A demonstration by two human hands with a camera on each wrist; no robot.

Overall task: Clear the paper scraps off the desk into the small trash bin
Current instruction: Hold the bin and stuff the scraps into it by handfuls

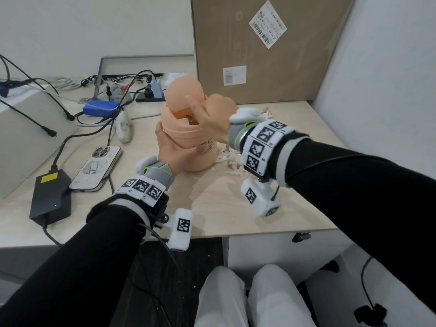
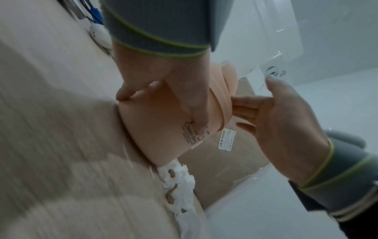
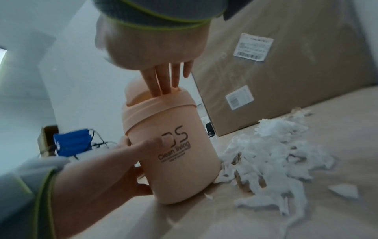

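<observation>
Both my wrists are up close, so grip first: my left hand (image 1: 171,149) is wrapped around the body of the small peach trash bin (image 3: 169,152), thumb across the printed front, while my right hand (image 1: 210,119) has its fingers (image 3: 163,80) straight and together, poking into the swing-lid opening with nothing visibly pinched. Bin's standing upright mid-desk (image 1: 219,204), and the white paper scraps (image 3: 266,155) are heaped right against its base toward the right edge, with a cardboard box (image 1: 266,48) along the back edge.
</observation>
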